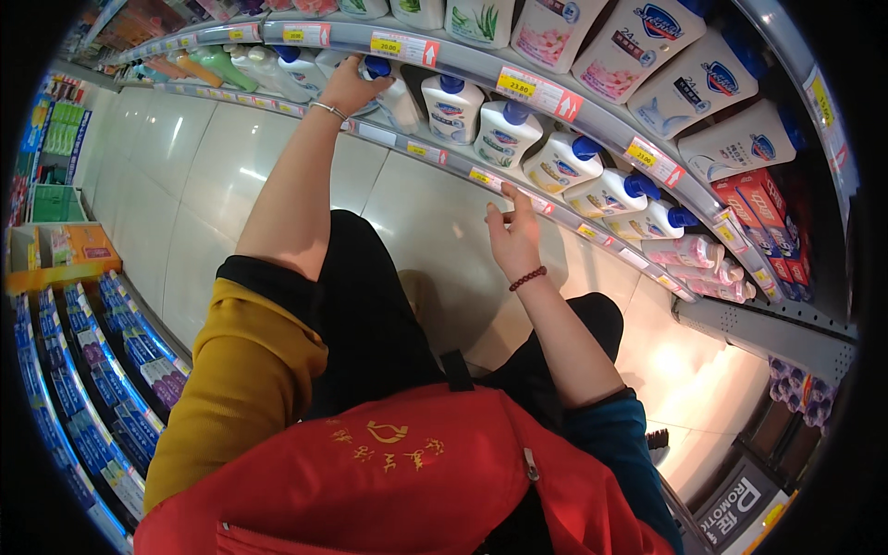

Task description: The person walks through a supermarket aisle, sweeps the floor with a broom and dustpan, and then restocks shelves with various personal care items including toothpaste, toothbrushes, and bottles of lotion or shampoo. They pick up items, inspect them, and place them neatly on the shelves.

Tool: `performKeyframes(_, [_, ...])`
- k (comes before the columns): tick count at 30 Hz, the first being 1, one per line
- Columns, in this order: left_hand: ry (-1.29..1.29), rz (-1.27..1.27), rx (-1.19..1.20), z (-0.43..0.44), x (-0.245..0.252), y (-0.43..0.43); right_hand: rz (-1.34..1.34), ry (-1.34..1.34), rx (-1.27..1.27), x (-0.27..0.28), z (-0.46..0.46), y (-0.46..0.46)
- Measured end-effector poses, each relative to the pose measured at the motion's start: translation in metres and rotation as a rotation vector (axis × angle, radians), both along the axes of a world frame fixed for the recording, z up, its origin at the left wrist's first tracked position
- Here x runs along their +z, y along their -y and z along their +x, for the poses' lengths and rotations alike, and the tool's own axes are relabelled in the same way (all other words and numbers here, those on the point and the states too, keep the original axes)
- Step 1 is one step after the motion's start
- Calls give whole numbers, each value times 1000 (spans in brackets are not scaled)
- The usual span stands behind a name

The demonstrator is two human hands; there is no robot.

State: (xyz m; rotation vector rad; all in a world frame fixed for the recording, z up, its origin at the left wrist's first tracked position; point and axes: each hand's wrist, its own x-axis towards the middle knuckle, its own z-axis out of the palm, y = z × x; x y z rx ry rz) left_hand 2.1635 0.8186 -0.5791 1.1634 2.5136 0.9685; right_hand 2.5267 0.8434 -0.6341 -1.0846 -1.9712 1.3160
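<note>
My left hand [354,89], with a silver bracelet at the wrist, reaches onto the lower shelf and grips the top of a white pump bottle [399,104] with a blue cap. To its right, white Safeguard pump bottles [452,111] with blue pumps stand in a row. My right hand [515,232], a dark red bead bracelet on its wrist, is held below the shelf's front edge with its fingers partly curled and apart. Nothing is in it. The pump bottle with a green leaf print [508,137] stands beyond its fingertips.
An upper shelf edge [479,68] with price tags runs above the bottles and holds larger bottles. Red boxes [760,208] and pink bottles [694,253] fill the right end. Racks of blue boxes [90,388] stand at left. A brush [657,438] lies low at right.
</note>
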Motion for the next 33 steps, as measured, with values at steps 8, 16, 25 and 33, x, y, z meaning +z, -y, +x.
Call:
performKeyframes(8, [191,132,-19,1,-19,-9,-171,100,9,-27,27,5])
performKeyframes(16, [36,266,-40,4,-42,-24,-255,111,-34,-30,24,13])
performKeyframes(25, [484,129,74,8,4,6,-308,144,-38,-32,29,8])
performKeyframes(33, [-375,293,411,-51,-40,-19,-268,179,2,-55,52,13])
